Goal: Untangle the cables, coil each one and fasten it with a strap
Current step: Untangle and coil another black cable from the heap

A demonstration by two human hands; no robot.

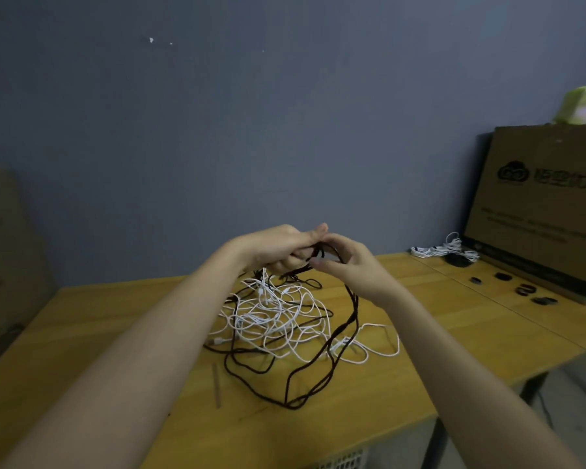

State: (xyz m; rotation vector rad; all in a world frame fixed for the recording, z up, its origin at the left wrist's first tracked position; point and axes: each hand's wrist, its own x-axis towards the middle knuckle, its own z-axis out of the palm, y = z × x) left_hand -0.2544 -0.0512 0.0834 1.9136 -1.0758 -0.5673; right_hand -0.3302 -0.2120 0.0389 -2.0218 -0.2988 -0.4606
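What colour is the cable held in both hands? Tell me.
Dark brown cable, seen in the head view.

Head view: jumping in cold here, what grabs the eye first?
The heap of tangled white cables and dark cable in the middle of the wooden table. Above it, both hands, left hand and right hand, grip a raised stretch of dark cable. Coiled white cables lie far right by a cardboard box.

Two bare forearms, no sleeves, bare hands
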